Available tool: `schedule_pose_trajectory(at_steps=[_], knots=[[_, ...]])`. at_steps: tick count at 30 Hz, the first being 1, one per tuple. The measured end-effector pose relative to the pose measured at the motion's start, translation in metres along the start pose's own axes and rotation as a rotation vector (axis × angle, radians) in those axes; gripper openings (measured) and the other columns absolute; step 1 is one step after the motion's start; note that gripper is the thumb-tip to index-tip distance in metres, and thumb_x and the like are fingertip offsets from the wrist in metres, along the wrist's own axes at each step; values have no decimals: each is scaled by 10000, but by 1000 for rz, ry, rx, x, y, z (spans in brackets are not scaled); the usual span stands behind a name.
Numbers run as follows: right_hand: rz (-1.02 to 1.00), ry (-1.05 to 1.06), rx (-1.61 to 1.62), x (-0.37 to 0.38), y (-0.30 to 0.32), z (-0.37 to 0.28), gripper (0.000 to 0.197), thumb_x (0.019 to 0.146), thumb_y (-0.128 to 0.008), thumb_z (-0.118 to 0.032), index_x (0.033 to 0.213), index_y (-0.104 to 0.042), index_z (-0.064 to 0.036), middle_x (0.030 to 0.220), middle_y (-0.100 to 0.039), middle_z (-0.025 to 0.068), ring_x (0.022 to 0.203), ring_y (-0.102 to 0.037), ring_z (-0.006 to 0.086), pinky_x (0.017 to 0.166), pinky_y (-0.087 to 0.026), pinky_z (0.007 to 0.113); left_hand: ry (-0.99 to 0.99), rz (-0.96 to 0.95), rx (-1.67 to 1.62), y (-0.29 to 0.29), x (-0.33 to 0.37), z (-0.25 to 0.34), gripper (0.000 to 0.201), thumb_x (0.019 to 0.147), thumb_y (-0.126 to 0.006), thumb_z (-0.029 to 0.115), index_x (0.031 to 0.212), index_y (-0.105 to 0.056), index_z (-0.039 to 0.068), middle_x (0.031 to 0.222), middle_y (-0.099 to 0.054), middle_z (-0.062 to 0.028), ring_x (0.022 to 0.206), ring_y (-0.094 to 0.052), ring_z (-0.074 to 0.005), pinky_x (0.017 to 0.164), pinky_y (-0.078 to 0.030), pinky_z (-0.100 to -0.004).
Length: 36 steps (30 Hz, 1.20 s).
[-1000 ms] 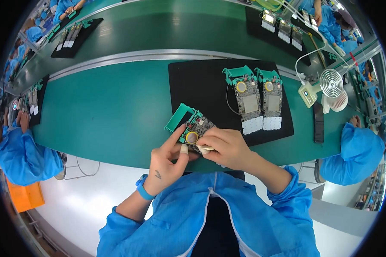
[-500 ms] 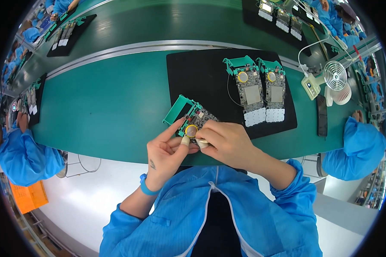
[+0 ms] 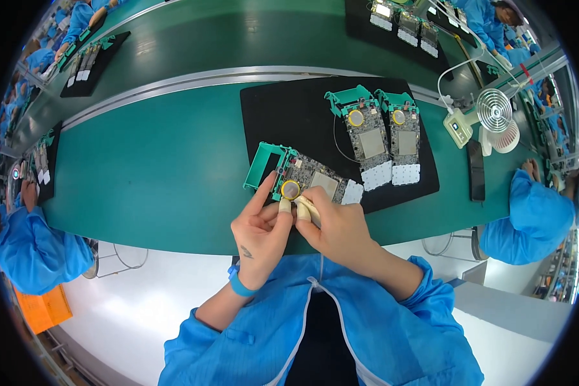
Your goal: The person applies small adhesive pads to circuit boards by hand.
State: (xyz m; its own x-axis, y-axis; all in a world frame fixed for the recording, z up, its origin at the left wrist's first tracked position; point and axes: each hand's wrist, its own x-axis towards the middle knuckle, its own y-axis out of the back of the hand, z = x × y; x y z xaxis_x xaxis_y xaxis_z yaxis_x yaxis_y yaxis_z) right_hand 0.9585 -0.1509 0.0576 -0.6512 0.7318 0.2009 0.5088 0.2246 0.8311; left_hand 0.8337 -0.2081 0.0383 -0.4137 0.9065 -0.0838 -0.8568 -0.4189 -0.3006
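Observation:
A circuit board [image 3: 307,170] with a green plastic frame [image 3: 259,169] at its left end lies tilted before me. A yellow-rimmed coin cell [image 3: 290,189] sits on it, near its lower edge. My left hand [image 3: 262,231] grips this end, index finger along the green frame and capped thumb just below the coin cell. My right hand [image 3: 341,226] is closed at the board's near edge, pinching a small pale stick-like piece [image 3: 310,208] beside the coin cell; its exact kind is unclear. Finger cots cover both thumbs.
Two similar boards [image 3: 371,143] [image 3: 405,143] lie on the black mat [image 3: 289,116]. To the right are a small fan [image 3: 495,110], a white power strip [image 3: 458,129] and a dark phone [image 3: 476,170]. Blue-sleeved people [image 3: 38,248] [image 3: 527,222] sit on both sides.
My right hand has shifted off the board toward its near edge, uncovering the silver shield and white end. The whole view has moved slightly. My left hand still holds the green-framed end.

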Motion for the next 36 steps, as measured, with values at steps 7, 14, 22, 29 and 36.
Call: schedule_pose_trajectory(at_steps=[7, 14, 22, 29, 36], knots=[[45, -19, 42, -2, -6, 2, 253, 798, -625, -174, 983, -491, -66, 613, -603, 79, 490, -607, 246, 442, -464, 331, -14, -8, 8, -1, 1, -2, 526, 816, -485, -86, 1330, -379, -56, 922, -654, -137, 835, -614, -118, 730, -499, -211], [62, 19, 21, -2, -7, 2, 235, 802, -620, -166, 974, -493, -70, 597, -590, 70, 473, -597, 234, 429, -448, 329, -21, -14, 11, -1, -2, -4, 531, 816, -484, -88, 1334, -374, -52, 920, -651, -131, 841, -612, -117, 730, -500, -210], [91, 125, -144, -2, -10, -5, 238, 792, -631, -177, 965, -508, -69, 567, -572, 62, 465, -587, 225, 410, -424, 331, -38, -14, 94, 1, -3, -3, 515, 819, -489, -72, 1325, -396, -44, 865, -663, -110, 767, -606, -88, 695, -502, -201], [108, 62, -6, -1, -12, 2, 221, 792, -630, -170, 943, -511, -61, 529, -537, 56, 440, -568, 220, 398, -410, 338, -30, 11, 62, 0, -1, -6, 515, 820, -493, -68, 1326, -403, -33, 853, -663, -110, 764, -601, -81, 691, -499, -195], [53, 74, -221, 2, -6, -11, 213, 814, -599, -163, 964, -489, -61, 614, -595, 71, 473, -595, 237, 417, -431, 348, -17, -8, 64, 0, 1, -6, 519, 820, -503, -71, 1327, -400, -32, 872, -666, -116, 783, -618, -97, 711, -507, -204]])
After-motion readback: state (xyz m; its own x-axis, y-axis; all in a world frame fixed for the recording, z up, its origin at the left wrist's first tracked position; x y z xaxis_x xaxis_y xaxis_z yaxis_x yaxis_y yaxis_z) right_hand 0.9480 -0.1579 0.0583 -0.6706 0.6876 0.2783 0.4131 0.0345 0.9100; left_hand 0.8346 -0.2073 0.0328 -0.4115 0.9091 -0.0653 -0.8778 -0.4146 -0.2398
